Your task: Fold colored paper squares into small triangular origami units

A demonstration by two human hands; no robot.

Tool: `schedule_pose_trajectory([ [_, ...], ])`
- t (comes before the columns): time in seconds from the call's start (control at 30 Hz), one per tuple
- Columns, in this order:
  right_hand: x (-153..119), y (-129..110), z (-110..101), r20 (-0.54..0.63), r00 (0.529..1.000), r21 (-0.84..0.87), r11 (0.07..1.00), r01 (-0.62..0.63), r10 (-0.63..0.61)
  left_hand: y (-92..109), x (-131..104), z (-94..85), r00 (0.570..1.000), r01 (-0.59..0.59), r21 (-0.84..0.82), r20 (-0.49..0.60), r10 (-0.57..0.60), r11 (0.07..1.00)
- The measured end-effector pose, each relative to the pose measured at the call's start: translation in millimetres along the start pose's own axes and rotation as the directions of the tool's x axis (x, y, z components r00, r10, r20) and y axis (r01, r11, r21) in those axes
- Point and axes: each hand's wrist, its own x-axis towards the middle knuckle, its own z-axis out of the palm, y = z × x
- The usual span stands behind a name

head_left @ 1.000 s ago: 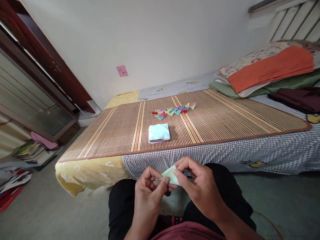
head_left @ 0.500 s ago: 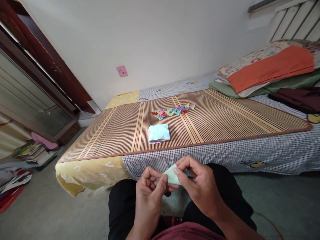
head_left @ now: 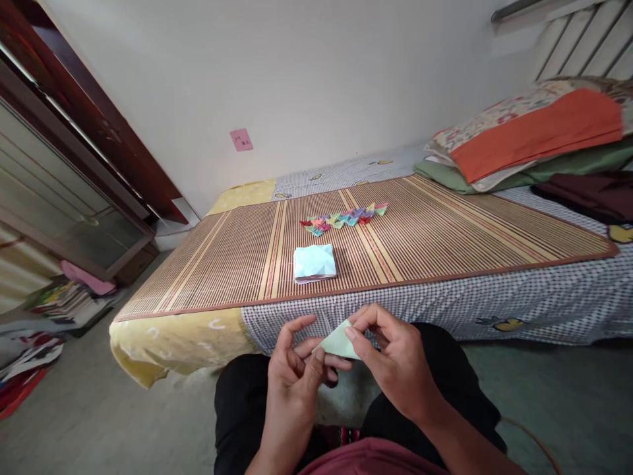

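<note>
A small pale green piece of folded paper (head_left: 338, 342), triangular in outline, is held between my two hands above my lap. My right hand (head_left: 391, 353) pinches its upper right corner between thumb and fingers. The thumb of my left hand (head_left: 297, 368) presses the paper's left tip against the fingers behind it, while the left index finger is lifted away. On the mat in front lies a stack of light blue paper sheets (head_left: 315, 262). Behind the stack, several small folded paper pieces (head_left: 343, 218) in many colours lie in a row.
A striped bamboo mat (head_left: 237, 260) covers the bed, over a checked sheet (head_left: 445, 307) with yellow parts. Folded bedding (head_left: 534, 135) is piled at the right, beside dark red cloth (head_left: 588, 194). A pink note (head_left: 241, 140) is on the wall. Books (head_left: 62, 300) lie at the left.
My left index finger has lifted off the paper and the left thumb has shifted slightly down its left tip. More of the green triangle shows. My right hand keeps its pinch.
</note>
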Motion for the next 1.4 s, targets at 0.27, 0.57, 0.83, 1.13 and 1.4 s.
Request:
schedule_pose_trajectory([
  [0.27,0,-5,-1,0.062,0.998,0.004,1.000,0.020,-0.020,8,12,-8.2,0.970,0.172,0.096,0.159,-0.186,0.980],
  [0.57,-2,-8,-1,0.111,0.994,0.003,1.000,0.010,-0.011,3,10,-6.9,0.969,0.173,0.189,0.141,-0.201,0.967],
  [0.83,-4,-9,0,0.133,0.989,0.037,0.997,-0.062,0.057,1,6,-8.7,0.972,0.149,0.215,0.148,-0.183,0.965],
  [1.13,7,-1,-14,0.284,0.935,0.226,0.933,-0.280,0.212,4,7,-4.3,0.985,0.171,0.033,-0.003,-0.171,0.985],
  [1.4,-3,-6,7,0.325,0.904,0.227,0.905,-0.360,0.278,1,6,-2.0,0.991,0.135,-0.033,-0.001,-0.135,0.990],
])
